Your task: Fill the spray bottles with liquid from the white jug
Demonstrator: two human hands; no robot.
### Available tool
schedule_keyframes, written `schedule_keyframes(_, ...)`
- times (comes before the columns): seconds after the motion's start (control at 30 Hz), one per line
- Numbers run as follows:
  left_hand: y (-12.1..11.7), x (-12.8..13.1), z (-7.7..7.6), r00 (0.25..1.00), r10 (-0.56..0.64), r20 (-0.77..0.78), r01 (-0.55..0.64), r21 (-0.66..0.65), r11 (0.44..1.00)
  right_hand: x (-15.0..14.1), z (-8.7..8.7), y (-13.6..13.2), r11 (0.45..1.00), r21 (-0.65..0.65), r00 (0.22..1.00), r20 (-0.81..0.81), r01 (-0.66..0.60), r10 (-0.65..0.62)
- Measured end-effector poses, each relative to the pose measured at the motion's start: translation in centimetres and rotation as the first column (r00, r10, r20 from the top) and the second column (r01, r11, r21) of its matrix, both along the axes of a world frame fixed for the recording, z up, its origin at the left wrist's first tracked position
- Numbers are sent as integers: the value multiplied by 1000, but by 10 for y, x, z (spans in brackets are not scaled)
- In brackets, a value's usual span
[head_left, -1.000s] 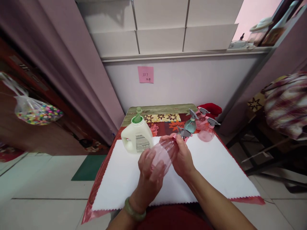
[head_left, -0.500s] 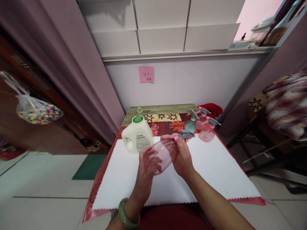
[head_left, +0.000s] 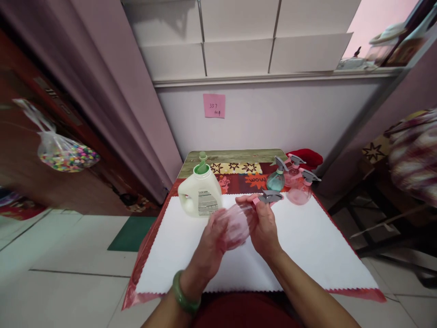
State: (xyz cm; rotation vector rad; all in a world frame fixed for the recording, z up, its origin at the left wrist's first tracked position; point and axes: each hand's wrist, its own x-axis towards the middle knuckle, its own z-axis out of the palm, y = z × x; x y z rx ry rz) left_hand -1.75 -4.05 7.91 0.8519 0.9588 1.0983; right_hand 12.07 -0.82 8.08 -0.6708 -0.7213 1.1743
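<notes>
A clear pink spray bottle (head_left: 238, 226) with a grey and pink trigger head is tilted between my hands, above the white cloth (head_left: 170, 255). My left hand (head_left: 214, 236), below a green bangle, wraps round the bottle's rounded body. At the neck, just under the trigger head, my right hand (head_left: 264, 225) grips it. Behind my left hand stands a white jug (head_left: 201, 193) with a green open mouth. Its small cap (head_left: 202, 156) rests at the back of the table. A teal spray bottle (head_left: 276, 180) stands back right beside two pink spray bottles (head_left: 299, 195).
Boxy white panels (head_left: 239, 57) are fixed above the table, with a pink note (head_left: 214, 105) on the wall below. A bag of colourful beads (head_left: 70, 152) hangs at the left door. Checked fabric (head_left: 414, 157) lies on dark furniture at right.
My left hand has shifted its hold on the spray bottle's body, and the bottle has turned a little. My right hand still grips the neck. The whole view has shifted slightly.
</notes>
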Motion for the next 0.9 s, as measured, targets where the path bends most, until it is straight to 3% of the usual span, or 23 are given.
schedule_keyframes(0.03, 0, 0, 3, 993, -84, 78, 92, -108, 990, 1, -1, 0, 1000, 4, 999, 43, 0, 0)
schedule_keyframes(0.1, 1, -2, 4, 989, -107, 106, 120, -122, 985, 2, -1, -1, 1000, -18, 995, 93, -16, 18)
schedule_keyframes(0.17, 2, -3, -2, 999, 30, 12, -30, 24, 999, 1, 1, -1, 997, -48, 994, 88, -58, 62)
schedule_keyframes(0.23, 4, -5, -10, 989, 128, -76, -112, 187, 976, 0, 3, -2, 994, -63, 994, 53, -87, 91)
schedule_keyframes(0.37, 9, -12, -21, 947, 154, -282, -32, 394, 919, -2, 4, -4, 994, -96, 997, 53, -53, 58)
schedule_keyframes(0.43, 9, -15, -22, 837, 256, -484, 60, 545, 836, -4, 3, -7, 993, -116, 995, 103, 10, 2)
schedule_keyframes(0.5, 5, -15, -23, 654, 437, -617, 178, 687, 705, -7, 1, -11, 990, -134, 985, 168, 49, -26)
schedule_keyframes(0.57, -1, -13, -24, 501, 596, -628, 251, 764, 594, -10, 1, -15, 991, -131, 970, 245, 40, -7)
schedule_keyframes(0.63, -7, -11, -24, 438, 663, -607, 252, 791, 558, -13, 2, -19, 995, -94, 941, 335, -27, 57)
schedule_keyframes(0.67, -11, -12, -22, 450, 656, -606, 220, 787, 577, -14, 3, -20, 996, -57, 918, 387, -73, 89)
schedule_keyframes(0.73, -15, -19, -15, 538, 587, -605, 107, 739, 665, -15, 5, -24, 985, 25, 857, 498, -172, 137)
schedule_keyframes(0.8, -14, -36, -3, 629, 550, -549, -87, 654, 752, -14, 5, -29, 960, 82, 779, 605, -269, 167)
schedule_keyframes(0.83, -10, -49, 4, 639, 585, -499, -207, 621, 756, -14, 4, -32, 945, 92, 741, 646, -315, 184)
schedule_keyframes(0.87, -4, -64, 11, 612, 657, -440, -342, 602, 722, -12, 2, -34, 930, 92, 708, 677, -355, 203)
schedule_keyframes(0.9, 6, -82, 16, 533, 755, -381, -458, 620, 637, -10, 0, -36, 917, 84, 679, 699, -389, 224)
